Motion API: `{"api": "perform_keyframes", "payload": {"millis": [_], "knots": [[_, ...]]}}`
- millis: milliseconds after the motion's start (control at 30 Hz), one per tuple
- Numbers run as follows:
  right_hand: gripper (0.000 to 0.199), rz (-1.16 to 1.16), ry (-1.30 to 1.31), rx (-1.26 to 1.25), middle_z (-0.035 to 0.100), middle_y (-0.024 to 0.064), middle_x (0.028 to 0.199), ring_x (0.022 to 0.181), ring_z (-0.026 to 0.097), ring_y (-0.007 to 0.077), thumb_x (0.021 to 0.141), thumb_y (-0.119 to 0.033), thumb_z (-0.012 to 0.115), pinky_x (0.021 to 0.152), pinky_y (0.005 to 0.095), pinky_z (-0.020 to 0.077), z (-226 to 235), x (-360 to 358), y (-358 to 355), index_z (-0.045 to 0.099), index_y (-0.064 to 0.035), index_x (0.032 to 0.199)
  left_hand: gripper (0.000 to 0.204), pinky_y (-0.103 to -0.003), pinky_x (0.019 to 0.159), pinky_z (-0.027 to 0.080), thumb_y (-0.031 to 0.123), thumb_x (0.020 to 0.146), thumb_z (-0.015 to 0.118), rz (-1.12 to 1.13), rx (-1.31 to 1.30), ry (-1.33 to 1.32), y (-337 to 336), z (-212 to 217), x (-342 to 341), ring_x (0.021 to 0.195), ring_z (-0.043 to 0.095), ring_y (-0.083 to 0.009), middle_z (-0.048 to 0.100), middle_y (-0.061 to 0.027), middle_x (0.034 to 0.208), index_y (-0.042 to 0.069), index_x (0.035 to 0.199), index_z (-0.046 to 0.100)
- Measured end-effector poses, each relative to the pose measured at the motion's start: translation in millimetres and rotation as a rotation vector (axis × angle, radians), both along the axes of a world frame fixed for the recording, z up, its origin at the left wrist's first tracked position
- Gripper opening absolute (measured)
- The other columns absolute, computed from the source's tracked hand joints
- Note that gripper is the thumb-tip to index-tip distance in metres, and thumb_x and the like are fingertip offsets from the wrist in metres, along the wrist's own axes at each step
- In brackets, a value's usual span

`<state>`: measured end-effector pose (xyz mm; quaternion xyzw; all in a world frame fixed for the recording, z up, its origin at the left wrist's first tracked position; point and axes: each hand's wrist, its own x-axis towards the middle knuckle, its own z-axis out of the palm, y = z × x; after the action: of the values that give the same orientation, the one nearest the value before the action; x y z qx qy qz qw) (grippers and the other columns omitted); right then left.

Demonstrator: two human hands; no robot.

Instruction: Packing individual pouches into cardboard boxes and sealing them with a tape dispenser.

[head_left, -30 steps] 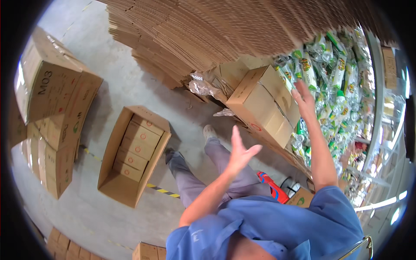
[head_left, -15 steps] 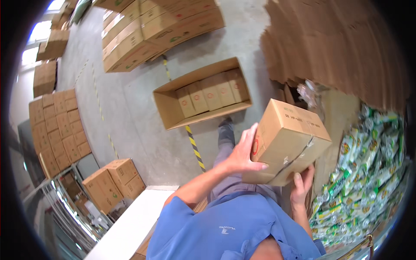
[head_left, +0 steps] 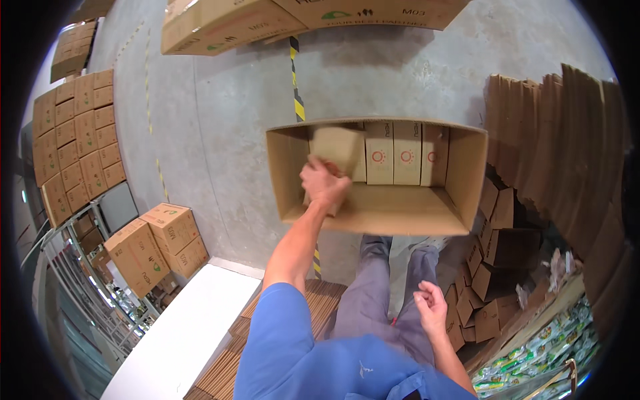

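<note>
A large open cardboard carton [head_left: 380, 210] stands on the floor in front of me, with a row of several small cartons [head_left: 407, 157] along its far wall, red ring marks facing me. My left hand [head_left: 323, 181] is inside the large carton's left half, its fingers closed on a small carton [head_left: 338, 147]. That small carton is blurred by motion and tilted, and it hides part of the row's left end. Above my right leg, my right hand [head_left: 432, 307] hangs with loosely bent fingers and holds nothing.
Flattened cardboard [head_left: 547, 133] is stacked at the right, above open small boxes [head_left: 493, 260]. Green and white plastic packages [head_left: 540, 347] lie at the lower right. A white tabletop [head_left: 180, 333] and closed cartons [head_left: 153, 243] stand at the left. Larger cartons [head_left: 373, 17] are at the far side.
The small carton went from both hands at my right into the large carton, now in the left hand only. My right hand let go. The view has turned toward the large carton.
</note>
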<state>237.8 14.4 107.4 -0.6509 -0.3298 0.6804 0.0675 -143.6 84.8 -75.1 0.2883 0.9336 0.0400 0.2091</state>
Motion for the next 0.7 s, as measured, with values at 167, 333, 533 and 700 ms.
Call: {"api": "perform_keyframes", "payload": {"millis": [167, 333, 533, 700], "knots": [[0.035, -0.122, -0.125, -0.056, 0.063, 0.0072, 0.11, 0.092, 0.062, 0.0116, 0.088, -0.002, 0.065, 0.081, 0.0249, 0.0508, -39, 0, 13, 0.057, -0.0001, 0.122, 0.082, -0.055, 0.086, 0.046, 0.036, 0.063, 0.076, 0.248, -0.074, 0.24, -22, -96, -46, 0.102, 0.052, -0.0441, 0.05, -0.0254, 0.111, 0.001, 0.127, 0.039], [0.024, 0.003, -0.107, 0.023, 0.064, 0.0017, 0.106, 0.091, 0.06, 0.0098, 0.09, -0.007, 0.065, 0.082, 0.0249, 0.0504, -17, -40, 31, 0.063, -0.0038, 0.114, 0.092, -0.045, 0.088, 0.046, 0.068, 0.072, 0.064, -0.32, -0.155, 0.53, -53, -128, -81, 0.109, 0.056, -0.0345, 0.055, -0.016, 0.124, 0.006, 0.137, 0.044], [0.028, 0.07, -0.053, 0.261, 0.067, 0.0098, 0.108, 0.096, 0.066, 0.0164, 0.089, -0.015, 0.067, 0.082, 0.0305, 0.0539, 45, -42, 39, 0.064, -0.0037, 0.115, 0.076, -0.047, 0.115, 0.025, 0.025, 0.086, 0.067, -0.163, 0.28, -0.173, 38, 3, 28, 0.134, 0.035, -0.0441, 0.038, -0.0316, 0.143, -0.013, 0.141, 0.031], [0.016, -0.111, -0.403, 1.077, 0.069, 0.0098, 0.097, 0.087, 0.068, 0.022, 0.084, -0.009, 0.07, 0.077, 0.0333, 0.0549, 207, 35, 103, 0.07, -0.0066, 0.099, 0.093, -0.045, 0.114, 0.029, 0.012, 0.071, 0.078, -0.858, 0.774, -0.487, 181, 239, 190, 0.137, 0.033, -0.0404, 0.036, -0.0265, 0.145, -0.007, 0.146, 0.026]]}}
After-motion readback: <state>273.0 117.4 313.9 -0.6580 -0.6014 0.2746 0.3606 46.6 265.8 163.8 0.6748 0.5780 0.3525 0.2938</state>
